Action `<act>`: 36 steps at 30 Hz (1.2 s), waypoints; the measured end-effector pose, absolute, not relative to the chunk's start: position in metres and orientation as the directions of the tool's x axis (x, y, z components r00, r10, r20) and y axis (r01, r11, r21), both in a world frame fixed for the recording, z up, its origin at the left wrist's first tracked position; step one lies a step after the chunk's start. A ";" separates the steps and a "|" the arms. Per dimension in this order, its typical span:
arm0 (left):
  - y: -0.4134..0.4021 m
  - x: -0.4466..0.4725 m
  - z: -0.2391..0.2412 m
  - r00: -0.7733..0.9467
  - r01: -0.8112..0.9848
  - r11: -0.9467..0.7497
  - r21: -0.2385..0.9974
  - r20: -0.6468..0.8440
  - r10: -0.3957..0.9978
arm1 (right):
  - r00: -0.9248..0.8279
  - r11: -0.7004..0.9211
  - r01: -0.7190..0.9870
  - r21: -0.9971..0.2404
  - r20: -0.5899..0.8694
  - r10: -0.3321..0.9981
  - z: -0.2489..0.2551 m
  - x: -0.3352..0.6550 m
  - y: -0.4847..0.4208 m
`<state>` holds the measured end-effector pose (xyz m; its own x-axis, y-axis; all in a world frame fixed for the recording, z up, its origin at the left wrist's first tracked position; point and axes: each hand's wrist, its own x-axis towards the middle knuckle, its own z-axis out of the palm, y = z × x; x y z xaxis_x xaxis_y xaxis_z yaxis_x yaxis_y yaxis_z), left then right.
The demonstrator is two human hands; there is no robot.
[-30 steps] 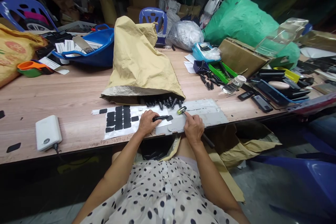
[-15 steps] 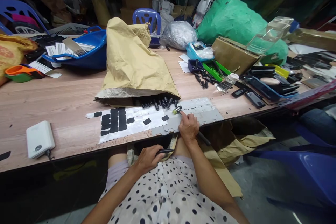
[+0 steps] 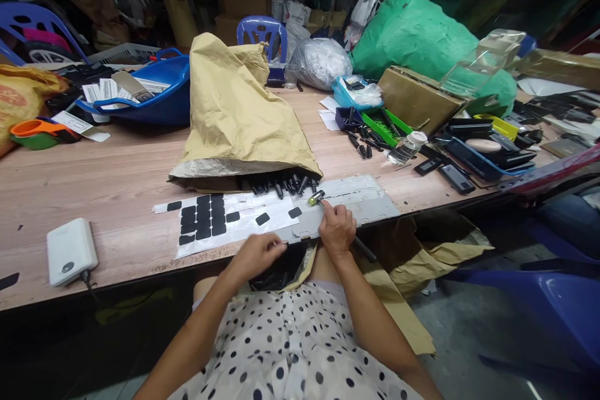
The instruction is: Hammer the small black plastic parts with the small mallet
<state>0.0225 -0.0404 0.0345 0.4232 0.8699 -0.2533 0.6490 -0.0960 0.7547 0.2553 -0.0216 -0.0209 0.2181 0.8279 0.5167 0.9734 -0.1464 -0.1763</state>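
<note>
My right hand [image 3: 338, 228] is closed round the dark handle of a small hammer [image 3: 316, 197]. The hammer's head, with a yellow-green face, rests over the grey board [image 3: 370, 200], and the handle's end sticks out below the table edge. At the front edge of the table, my left hand [image 3: 257, 254] has loosely bent fingers with nothing visible in them. Beyond the hands, several black pen-like pieces [image 3: 293, 184] spill from the mouth of a big brown paper bag [image 3: 244, 119]. A white sheet with black rounded stickers [image 3: 204, 215] lies left of the board.
An open bag [image 3: 307, 265] with dark contents sits at my lap under the table edge. A white power bank [image 3: 72, 252] with a cable stands left. Farther off are a blue basin [image 3: 154, 109], a green tray [image 3: 382, 127], a clear jar [image 3: 407, 147] and a blue chair [image 3: 544, 306].
My left hand has risen from my lap to the table edge, and the black pen-like piece it held is out of sight. My right hand has stayed put with the hammer.
</note>
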 end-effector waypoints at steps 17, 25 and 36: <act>0.064 -0.004 0.045 -0.464 0.789 0.380 0.483 0.063 0.884 | 0.198 -0.155 0.980 -0.124 0.567 0.800 -0.025 0.254 -0.021; 0.005 0.019 0.007 0.127 0.724 -0.239 0.647 0.215 0.968 | 0.222 -0.120 0.970 -0.212 0.566 0.794 -0.023 0.257 -0.019; 0.015 0.025 -0.004 0.213 0.695 -0.251 0.674 0.141 0.967 | 0.161 0.287 0.691 -0.664 0.529 0.833 0.009 0.225 -0.044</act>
